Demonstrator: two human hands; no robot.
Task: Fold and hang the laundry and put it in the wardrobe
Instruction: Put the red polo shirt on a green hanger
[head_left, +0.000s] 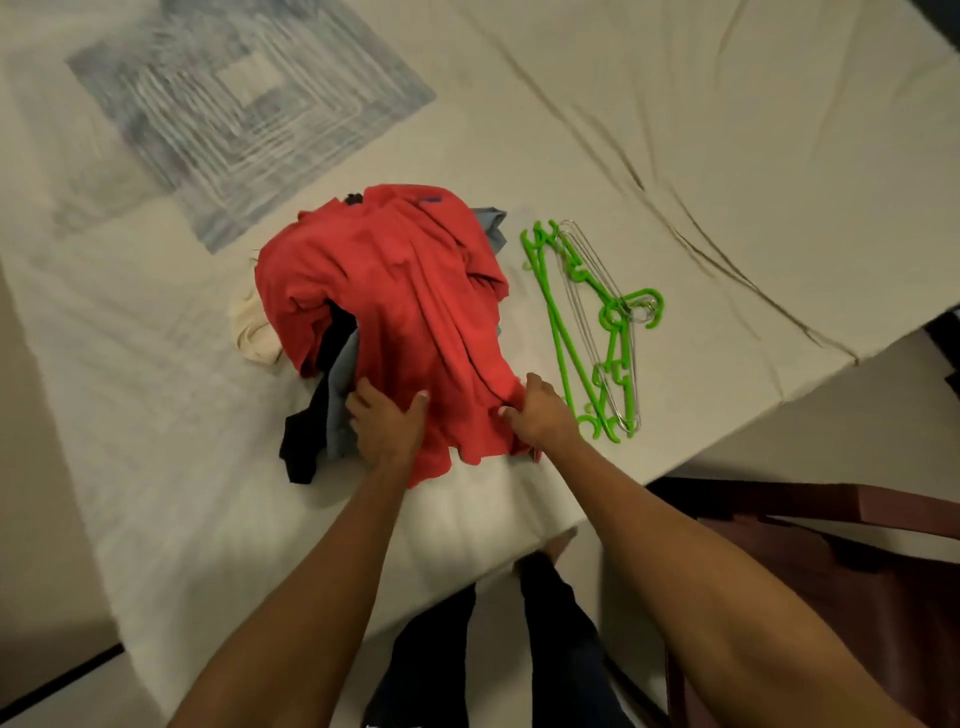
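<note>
A red shirt lies draped over a heap of laundry on the bed. Under it show a black garment, a blue-grey one and a cream one. My left hand holds the shirt's near hem on the left, thumb over the red cloth. My right hand pinches the hem at its right corner. Green plastic hangers and thin wire hangers lie just right of the heap, close to my right hand.
The bed has a cream sheet with a blue-grey square pattern at the far left. Its corner is near me, with my legs below it. A dark red-brown piece of furniture stands at the lower right.
</note>
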